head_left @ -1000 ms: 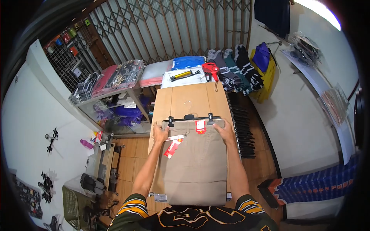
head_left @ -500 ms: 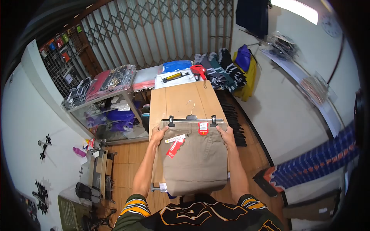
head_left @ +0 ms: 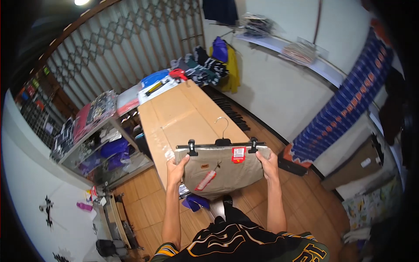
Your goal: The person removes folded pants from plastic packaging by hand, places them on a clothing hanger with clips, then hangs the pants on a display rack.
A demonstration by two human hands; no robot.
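Observation:
Beige trousers (head_left: 235, 174), folded, hang from a black clip hanger (head_left: 223, 142) with a metal hook. My left hand (head_left: 176, 170) grips their upper left corner beside one clip, thumb on top. At the upper right corner, my right hand (head_left: 268, 165) pinches the fabric beside the other clip. A red and white label (head_left: 238, 155) is on the waistband, and a red tag (head_left: 205, 180) dangles on the front. The trousers are held up in front of my body, over the near end of a cardboard-covered table (head_left: 174, 109).
A glass display case (head_left: 104, 153) with packed clothes stands left of the table. Beyond the table are a red tape dispenser (head_left: 178, 74) and piled patterned garments (head_left: 205, 70). Along the right wall are a shelf (head_left: 288, 54), blue patterned cloth (head_left: 345, 96) and hanging trousers (head_left: 353, 168).
The view has turned to the right. My hands have lifted the trousers off the table with the hanger, and the trousers now tilt with their lower part hanging toward me.

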